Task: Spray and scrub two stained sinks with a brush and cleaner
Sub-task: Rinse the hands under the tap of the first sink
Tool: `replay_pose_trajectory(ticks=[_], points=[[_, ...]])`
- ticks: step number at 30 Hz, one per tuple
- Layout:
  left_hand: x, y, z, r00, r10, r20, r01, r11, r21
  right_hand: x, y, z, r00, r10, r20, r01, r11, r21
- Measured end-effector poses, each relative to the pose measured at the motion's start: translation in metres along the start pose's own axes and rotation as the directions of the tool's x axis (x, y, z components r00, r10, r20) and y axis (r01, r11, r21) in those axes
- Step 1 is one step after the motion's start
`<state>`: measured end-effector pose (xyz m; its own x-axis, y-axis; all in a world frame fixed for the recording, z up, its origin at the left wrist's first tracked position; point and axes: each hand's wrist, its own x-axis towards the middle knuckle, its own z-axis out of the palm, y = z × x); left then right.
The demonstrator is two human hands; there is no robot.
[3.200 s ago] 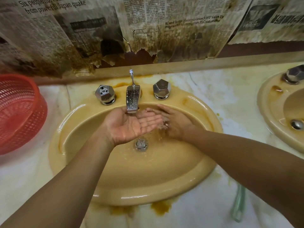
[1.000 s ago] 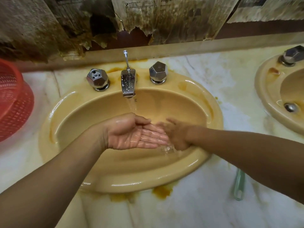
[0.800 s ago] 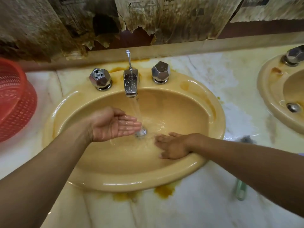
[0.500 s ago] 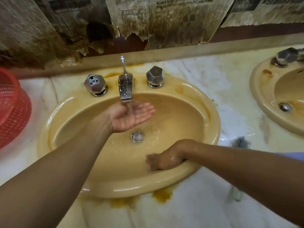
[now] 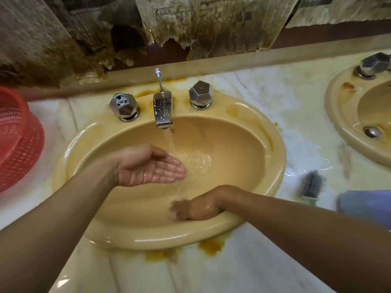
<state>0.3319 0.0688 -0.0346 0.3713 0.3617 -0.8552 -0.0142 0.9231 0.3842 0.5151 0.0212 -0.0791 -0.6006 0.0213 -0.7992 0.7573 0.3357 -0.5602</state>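
A yellow sink (image 5: 275,157) sits in the middle of a marbled worktop (image 5: 285,98). At its 12 o'clock edge stands a chrome tap (image 5: 162,112) with a thin lift rod (image 5: 159,79) behind it. One faceted knob (image 5: 123,106) sits at 11 o'clock and another (image 5: 200,94) at 1 o'clock. A stream of water (image 5: 169,140) falls from the tap into the basin.

The person's left hand (image 5: 148,168) comes in from 8 o'clock and is held palm up just beside the stream. Its grip is spread, the wet fingers straight and side by side, holding nothing. The right hand (image 5: 194,206) comes in from 4 o'clock, its wrist over the rim. It lies back up against the basin's inner wall at 6 o'clock. Its fingers are blurred, but the grip looks laid flat and holds nothing.

The brush (image 5: 311,185) lies on the worktop at 3 o'clock of the sink, just beside the rim, dark bristles up, touched by neither hand. Next to it, at the right edge, is a blurred blue-violet shape (image 5: 364,205); what it is cannot be told.

The second sink (image 5: 338,115) is at 2 o'clock, partly cut off by the frame, with a brown mark on its rim. Orange stains (image 5: 211,246) mark the worktop at the first sink's 6 o'clock edge. A red mesh basket (image 5: 19,144) stands at 9 o'clock. Torn, stained newspaper (image 5: 211,22) hangs on the wall at 12 o'clock.
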Motion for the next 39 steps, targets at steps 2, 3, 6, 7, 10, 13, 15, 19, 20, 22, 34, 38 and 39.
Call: replay_pose_trajectory(ticks=[2,3,6,7,10,13,15,19,20,22,34,38,39], points=[[0.007,0.010,-0.005,0.998,0.059,-0.016,-0.060,0.994,-0.089,0.003,0.005,0.004,1.000,0.023,-0.018,-0.023,0.999,0.030],[0.012,0.015,-0.006,0.996,0.093,-0.013,-0.094,0.986,-0.137,0.005,0.011,0.006,0.999,0.049,-0.001,-0.049,0.999,0.023],[0.029,0.027,0.001,0.980,0.199,-0.012,-0.195,0.946,-0.259,0.003,0.044,0.008,0.986,0.153,0.072,-0.153,0.988,-0.008],[0.034,0.030,0.003,0.977,0.214,-0.004,-0.207,0.938,-0.278,0.000,0.058,0.007,0.970,0.222,0.101,-0.217,0.975,-0.056],[0.033,0.025,0.013,0.984,0.142,0.108,-0.113,0.965,-0.236,-0.016,0.094,-0.005,0.930,0.356,-0.089,-0.365,0.872,-0.325],[0.013,0.007,0.017,0.972,-0.025,0.235,0.032,0.999,-0.027,-0.034,0.090,-0.015,0.877,0.336,-0.345,-0.461,0.791,-0.402],[-0.001,-0.006,0.014,0.956,-0.136,0.259,0.101,0.985,0.143,-0.015,0.074,-0.010,0.889,0.305,-0.343,-0.423,0.832,-0.358],[-0.020,-0.009,0.000,0.984,-0.152,0.090,0.131,0.969,0.208,-0.004,-0.006,0.004,0.959,0.219,-0.179,-0.233,0.970,-0.062],[-0.021,-0.005,-0.005,0.994,-0.106,0.029,0.099,0.977,0.189,-0.015,-0.023,0.001,0.971,0.211,-0.111,-0.214,0.977,-0.009],[-0.017,0.004,-0.014,0.997,0.009,-0.076,0.001,0.991,0.131,-0.045,-0.045,-0.006,0.954,0.296,-0.047,-0.289,0.950,0.118],[0.029,0.009,0.021,0.949,0.191,0.252,-0.098,0.935,-0.341,-0.056,0.103,-0.039,0.804,0.256,-0.536,-0.594,0.371,-0.714],[0.020,-0.004,0.015,0.959,0.079,0.271,-0.019,0.976,-0.218,-0.038,0.108,-0.038,0.817,0.221,-0.532,-0.576,0.343,-0.742],[0.022,-0.004,0.011,0.975,0.097,0.202,-0.052,0.975,-0.216,-0.035,0.107,-0.033,0.839,0.259,-0.479,-0.545,0.411,-0.731]])
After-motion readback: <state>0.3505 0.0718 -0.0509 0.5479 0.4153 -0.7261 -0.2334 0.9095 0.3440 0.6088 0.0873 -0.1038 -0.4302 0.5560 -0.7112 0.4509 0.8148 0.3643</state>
